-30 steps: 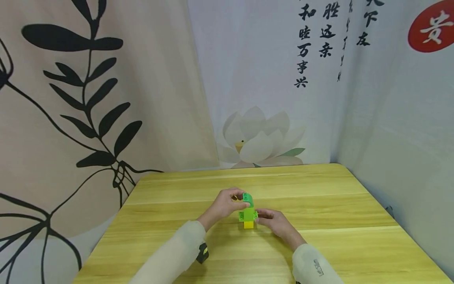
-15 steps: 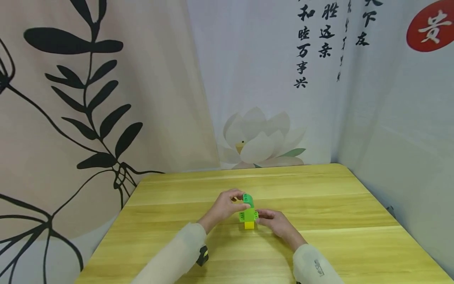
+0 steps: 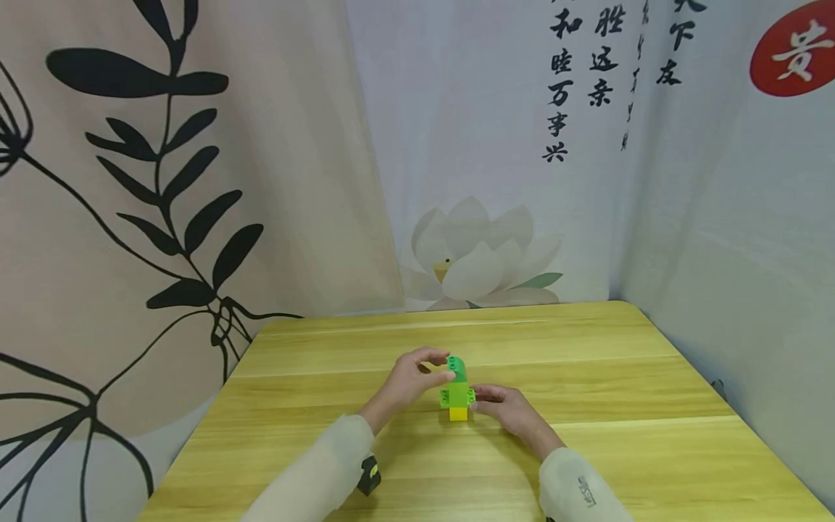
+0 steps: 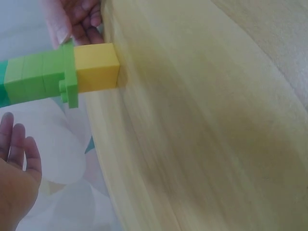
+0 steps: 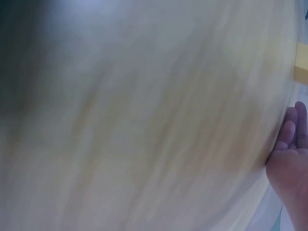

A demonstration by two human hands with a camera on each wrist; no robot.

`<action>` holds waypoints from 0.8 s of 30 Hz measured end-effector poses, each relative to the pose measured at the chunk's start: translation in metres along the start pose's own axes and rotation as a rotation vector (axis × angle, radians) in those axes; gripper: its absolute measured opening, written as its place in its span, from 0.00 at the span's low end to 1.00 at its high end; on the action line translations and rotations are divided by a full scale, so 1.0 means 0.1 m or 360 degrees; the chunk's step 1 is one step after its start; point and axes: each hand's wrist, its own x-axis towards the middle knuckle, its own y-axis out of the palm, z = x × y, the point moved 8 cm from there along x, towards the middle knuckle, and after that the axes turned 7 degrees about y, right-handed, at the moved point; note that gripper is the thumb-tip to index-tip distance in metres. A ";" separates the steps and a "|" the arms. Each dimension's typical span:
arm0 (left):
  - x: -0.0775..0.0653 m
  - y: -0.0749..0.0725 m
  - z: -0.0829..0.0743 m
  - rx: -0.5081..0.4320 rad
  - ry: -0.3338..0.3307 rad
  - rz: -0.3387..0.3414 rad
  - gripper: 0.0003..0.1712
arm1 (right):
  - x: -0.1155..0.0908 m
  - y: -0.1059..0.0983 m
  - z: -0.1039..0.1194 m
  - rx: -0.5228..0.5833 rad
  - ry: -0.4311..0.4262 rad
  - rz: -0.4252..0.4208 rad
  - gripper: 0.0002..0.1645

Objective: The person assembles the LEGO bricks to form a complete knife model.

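A small tower of toy building bricks stands upright mid-table in the head view. It has a yellow brick (image 3: 459,414) at the bottom, light green bricks (image 3: 459,391) in the middle and a darker green curved brick (image 3: 459,368) on top. A studded light green plate (image 4: 70,77) juts out above the yellow brick. My right hand (image 3: 510,411) pinches this plate's right end. My left hand (image 3: 414,375) is beside the curved brick, thumb and index finger spread at its left edge. The left wrist view cuts off the tower's top.
The tower is on a wood-grain table (image 3: 561,348). A black wrist device (image 3: 370,475) hangs under the left sleeve. Behind the table hangs a printed cloth (image 3: 313,181) with leaves, a lotus and writing; another pale cloth (image 3: 730,239) stands along the right.
My left thumb has drawn back leftward from the front of the curved brick, and the left forearm has shifted slightly left. The tower and my right hand keep their places.
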 end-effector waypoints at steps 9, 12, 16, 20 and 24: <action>-0.01 -0.03 0.02 -0.0041 -0.0034 -0.0018 0.19 | -0.02 0.00 0.00 0.0000 0.0020 -0.0004 0.28; -0.01 -0.02 0.02 -0.0039 -0.0036 -0.0021 0.17 | -0.02 0.00 0.01 0.0007 0.0019 -0.0005 0.27; -0.01 -0.01 0.03 -0.0018 -0.0043 -0.0029 0.15 | -0.02 0.00 0.02 0.0013 0.0018 -0.0003 0.27; 0.00 0.00 0.03 -0.0013 -0.0057 -0.0032 0.13 | -0.01 0.00 0.01 0.0016 0.0027 -0.0003 0.27; 0.01 0.01 0.02 -0.0007 -0.0073 -0.0033 0.12 | 0.00 0.00 0.00 0.0012 0.0030 -0.0001 0.28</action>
